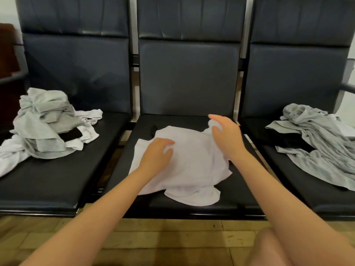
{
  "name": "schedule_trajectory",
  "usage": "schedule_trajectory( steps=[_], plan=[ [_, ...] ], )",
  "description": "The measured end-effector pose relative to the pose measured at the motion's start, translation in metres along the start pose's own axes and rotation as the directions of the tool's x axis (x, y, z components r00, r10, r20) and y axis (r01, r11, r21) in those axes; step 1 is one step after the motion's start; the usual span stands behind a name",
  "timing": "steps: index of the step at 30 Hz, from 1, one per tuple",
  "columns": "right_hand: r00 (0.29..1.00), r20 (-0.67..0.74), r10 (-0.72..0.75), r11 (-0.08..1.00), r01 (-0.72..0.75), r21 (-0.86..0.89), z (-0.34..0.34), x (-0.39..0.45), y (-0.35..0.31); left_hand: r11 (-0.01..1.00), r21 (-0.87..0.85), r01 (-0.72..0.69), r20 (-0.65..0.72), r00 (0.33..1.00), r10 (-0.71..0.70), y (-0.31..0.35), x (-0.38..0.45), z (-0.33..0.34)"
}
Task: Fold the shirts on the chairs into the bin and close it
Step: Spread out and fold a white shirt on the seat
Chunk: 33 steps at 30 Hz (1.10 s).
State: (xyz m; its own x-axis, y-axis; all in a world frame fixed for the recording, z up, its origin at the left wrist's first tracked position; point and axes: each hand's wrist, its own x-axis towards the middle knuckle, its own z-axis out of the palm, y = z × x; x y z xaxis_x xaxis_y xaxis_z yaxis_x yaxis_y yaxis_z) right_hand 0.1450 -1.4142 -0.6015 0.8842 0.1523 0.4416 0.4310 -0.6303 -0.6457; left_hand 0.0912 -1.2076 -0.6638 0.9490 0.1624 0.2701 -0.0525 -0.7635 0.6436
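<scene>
A white shirt (190, 166) lies partly spread on the middle chair seat (236, 196). My left hand (158, 150) rests on the shirt's left part with fingers bent, pressing the cloth. My right hand (224, 135) hovers over the shirt's upper right corner, fingers spread and relaxed, with a bit of white cloth just beneath the palm. Whether it pinches that cloth I cannot tell. A heap of grey and white shirts (48, 123) sits on the left chair. Grey shirts with a black one (317, 144) lie on the right chair. No bin is in view.
Three dark padded chairs stand side by side with tall backs (188, 73). A small black object (153, 129) pokes out behind the white shirt. Wooden floor (163, 235) runs along the front. My knee (272, 248) shows at the lower right.
</scene>
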Motion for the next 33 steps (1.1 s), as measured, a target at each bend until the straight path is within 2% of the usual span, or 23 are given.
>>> schedule_trajectory(
  steps=[2,4,6,7,8,10,12,14,16,18,21,24,27,30,32,33],
  plan=[
    [0.977,0.199,-0.073,0.991,0.093,-0.093,0.016,-0.005,-0.019,0.993,-0.064,0.102,-0.058,0.993,-0.105,-0.008,0.005,-0.008],
    [0.883,0.464,-0.077,0.991,0.12,-0.065,0.031,-0.018,-0.031,0.985,-0.102,0.14,-0.072,0.986,-0.147,-0.015,0.005,-0.011],
    [0.79,0.609,-0.073,0.997,0.061,0.041,0.04,-0.03,-0.031,0.98,-0.135,0.144,-0.062,0.986,-0.154,-0.022,0.005,-0.009],
    [0.795,0.601,-0.081,0.994,0.021,0.106,0.041,-0.034,-0.028,0.979,-0.147,0.142,-0.062,0.986,-0.153,-0.023,0.005,-0.007],
    [0.829,0.554,-0.081,0.986,-0.014,0.165,0.039,-0.036,-0.024,0.978,-0.16,0.136,-0.07,0.986,-0.149,-0.023,0.006,-0.005],
    [0.921,0.386,-0.052,0.968,-0.049,0.247,0.029,-0.034,-0.013,0.976,-0.184,0.113,-0.096,0.987,-0.132,-0.019,0.007,-0.003],
    [0.978,0.206,0.029,0.964,-0.082,0.253,0.018,-0.029,0.001,0.98,-0.181,0.08,-0.129,0.986,-0.104,-0.011,0.007,-0.001],
    [0.988,0.099,0.117,0.977,-0.133,0.166,0.01,-0.027,0.017,0.989,-0.149,0.022,-0.158,0.986,-0.046,-0.001,0.01,0.002],
    [0.982,0.098,0.164,0.982,-0.172,0.082,0.006,-0.028,0.03,0.993,-0.107,-0.046,-0.172,0.985,0.027,0.011,0.018,0.006],
    [0.967,0.162,0.198,0.973,-0.214,0.089,0.006,-0.03,0.035,0.993,-0.051,-0.109,-0.161,0.982,0.1,0.023,0.03,0.012],
    [0.951,0.214,0.222,0.967,-0.244,0.08,0.009,-0.032,0.035,0.983,0.014,-0.184,-0.085,0.979,0.185,0.035,0.046,0.024],
    [0.947,0.215,0.24,0.965,-0.257,0.057,0.009,-0.03,0.035,0.949,0.153,-0.274,0.021,0.961,0.274,0.039,0.055,0.04],
    [0.944,0.228,0.239,0.968,-0.252,0.025,0.01,-0.029,0.039,0.928,0.203,-0.312,0.008,0.948,0.317,0.037,0.063,0.049],
    [0.943,0.238,0.234,0.97,-0.243,0.01,0.013,-0.028,0.042,0.966,0.079,-0.246,-0.086,0.964,0.252,0.035,0.067,0.049],
    [0.943,0.233,0.239,0.967,-0.252,0.029,0.014,-0.026,0.042,0.97,-0.213,-0.116,-0.173,0.982,0.079,0.037,0.067,0.042],
    [0.943,0.23,0.24,0.966,-0.255,0.037,0.015,-0.026,0.041,0.911,-0.411,-0.039,-0.186,0.982,-0.043,0.039,0.067,0.038]
  ],
)
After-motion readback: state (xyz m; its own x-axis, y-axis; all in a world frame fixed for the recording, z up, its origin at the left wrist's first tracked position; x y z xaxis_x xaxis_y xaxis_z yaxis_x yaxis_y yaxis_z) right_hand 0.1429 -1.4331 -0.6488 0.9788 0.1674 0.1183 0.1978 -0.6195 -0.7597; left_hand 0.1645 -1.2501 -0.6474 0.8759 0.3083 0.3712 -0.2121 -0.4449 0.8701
